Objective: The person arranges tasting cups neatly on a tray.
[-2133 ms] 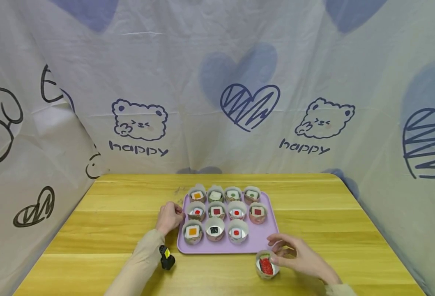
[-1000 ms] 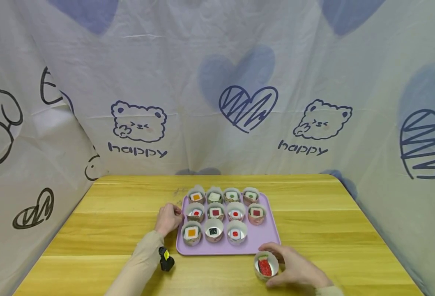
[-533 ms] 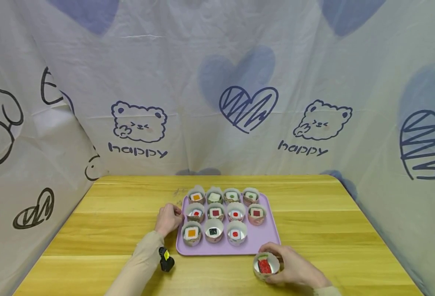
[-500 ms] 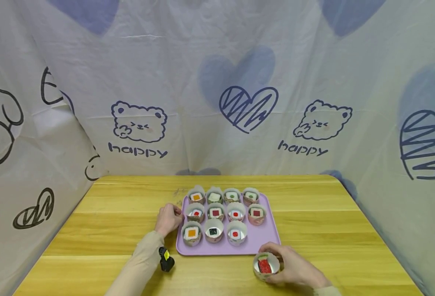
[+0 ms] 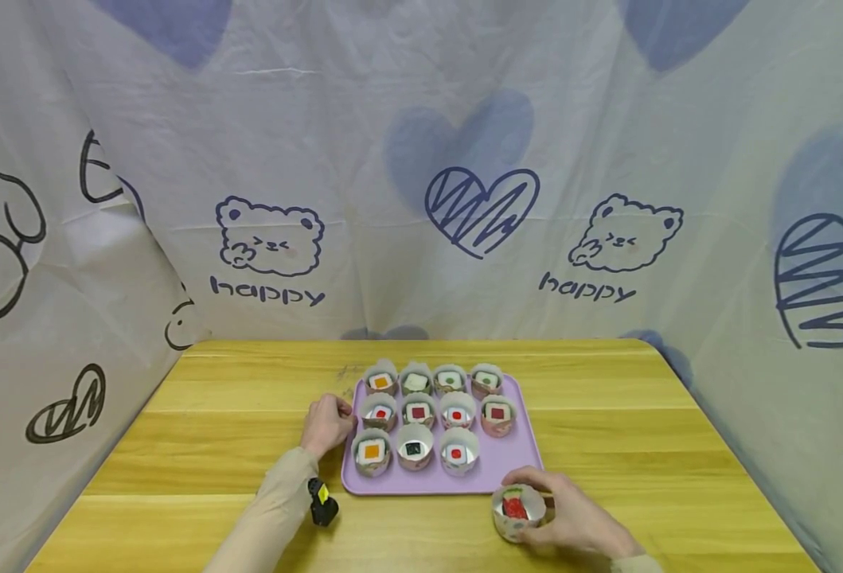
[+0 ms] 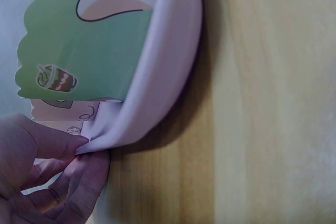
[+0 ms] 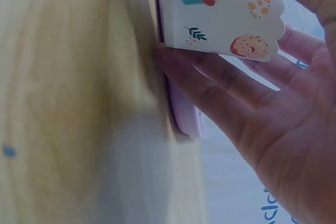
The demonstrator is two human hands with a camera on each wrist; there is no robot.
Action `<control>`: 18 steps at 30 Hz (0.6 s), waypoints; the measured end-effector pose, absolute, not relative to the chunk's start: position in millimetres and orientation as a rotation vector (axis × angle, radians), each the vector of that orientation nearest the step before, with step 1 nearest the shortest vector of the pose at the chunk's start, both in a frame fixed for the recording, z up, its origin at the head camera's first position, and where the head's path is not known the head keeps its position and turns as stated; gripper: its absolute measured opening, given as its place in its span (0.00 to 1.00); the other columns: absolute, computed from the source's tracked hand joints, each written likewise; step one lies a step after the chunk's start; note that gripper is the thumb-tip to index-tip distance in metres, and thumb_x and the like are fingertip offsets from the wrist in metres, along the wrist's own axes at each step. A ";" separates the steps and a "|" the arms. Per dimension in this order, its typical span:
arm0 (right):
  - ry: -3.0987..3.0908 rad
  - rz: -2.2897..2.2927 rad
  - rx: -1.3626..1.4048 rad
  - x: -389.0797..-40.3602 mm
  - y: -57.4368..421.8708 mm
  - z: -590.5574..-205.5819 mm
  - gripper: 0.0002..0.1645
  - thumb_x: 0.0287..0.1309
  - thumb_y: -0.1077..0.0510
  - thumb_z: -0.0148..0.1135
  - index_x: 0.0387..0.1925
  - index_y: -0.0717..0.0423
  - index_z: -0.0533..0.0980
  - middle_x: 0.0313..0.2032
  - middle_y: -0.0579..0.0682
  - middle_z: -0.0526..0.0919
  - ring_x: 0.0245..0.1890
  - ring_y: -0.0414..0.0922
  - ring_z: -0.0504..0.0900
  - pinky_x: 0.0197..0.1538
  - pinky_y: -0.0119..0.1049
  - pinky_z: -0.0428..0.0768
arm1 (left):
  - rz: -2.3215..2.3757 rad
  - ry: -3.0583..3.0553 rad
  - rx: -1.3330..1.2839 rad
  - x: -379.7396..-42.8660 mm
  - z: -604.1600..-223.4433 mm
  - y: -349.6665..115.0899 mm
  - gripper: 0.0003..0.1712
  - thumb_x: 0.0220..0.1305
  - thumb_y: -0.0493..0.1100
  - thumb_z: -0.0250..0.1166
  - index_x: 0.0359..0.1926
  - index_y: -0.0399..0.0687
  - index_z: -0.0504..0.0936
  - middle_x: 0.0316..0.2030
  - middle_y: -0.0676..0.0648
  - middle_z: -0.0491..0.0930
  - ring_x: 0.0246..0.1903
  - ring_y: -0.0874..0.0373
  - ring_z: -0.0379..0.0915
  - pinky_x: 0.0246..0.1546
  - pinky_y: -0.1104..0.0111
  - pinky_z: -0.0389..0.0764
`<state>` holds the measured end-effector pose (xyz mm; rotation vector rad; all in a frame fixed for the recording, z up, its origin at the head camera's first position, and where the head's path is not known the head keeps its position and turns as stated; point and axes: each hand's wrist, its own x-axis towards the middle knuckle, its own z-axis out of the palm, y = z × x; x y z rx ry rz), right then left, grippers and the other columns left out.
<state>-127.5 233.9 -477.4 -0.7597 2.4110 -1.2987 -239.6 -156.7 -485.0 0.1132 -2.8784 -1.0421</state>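
On the table lies a lilac tray (image 5: pixel 503 468) with rows of paper baking cups, each holding a small sushi-like piece with a coloured centre. My left hand (image 5: pixel 328 423) pinches the tray's left rim between thumb and fingers, which the left wrist view shows beside a green paper cup (image 6: pixel 89 56). In front of the tray's right corner, my right hand (image 5: pixel 575 516) grips a paper cup (image 5: pixel 510 528) by its sides. A red-topped sushi piece (image 5: pixel 514 506) sits inside it. The right wrist view shows this cup's cupcake-printed wall (image 7: pixel 220 19). Whether its base touches the table I cannot tell.
A black strap device with a yellow mark (image 5: pixel 322 500) is on my left wrist. Bare tray surface shows at the front right, beside a cup with a red-centred piece (image 5: pixel 457 454). Printed cloth (image 5: pixel 421 270) hangs behind and along both sides of the table.
My right hand has gone from fingers at the rim of the red-topped cup to gripping its sides, and the cup now leans slightly. My left hand stays on the tray rim.
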 end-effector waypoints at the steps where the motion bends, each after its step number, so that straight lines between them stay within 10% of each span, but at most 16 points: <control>1: 2.396 -1.312 -0.745 -127.4 234.3 -477.6 0.31 0.52 0.54 0.75 0.57 0.51 0.76 0.55 0.52 0.81 0.54 0.36 0.77 0.52 0.27 0.79 | -1.044 -2.881 0.117 -239.5 -484.8 -156.6 0.08 0.54 0.34 0.67 0.36 0.35 0.86 0.32 0.41 0.87 0.34 0.50 0.82 0.41 0.57 0.83; 18: 2.300 -1.494 -0.686 -132.4 240.3 -482.9 0.37 0.52 0.59 0.74 0.62 0.62 0.71 0.57 0.60 0.78 0.53 0.32 0.78 0.55 0.27 0.78 | -1.047 -2.897 0.122 -239.6 -485.0 -157.2 0.09 0.54 0.35 0.67 0.37 0.35 0.86 0.32 0.41 0.87 0.33 0.51 0.82 0.40 0.57 0.83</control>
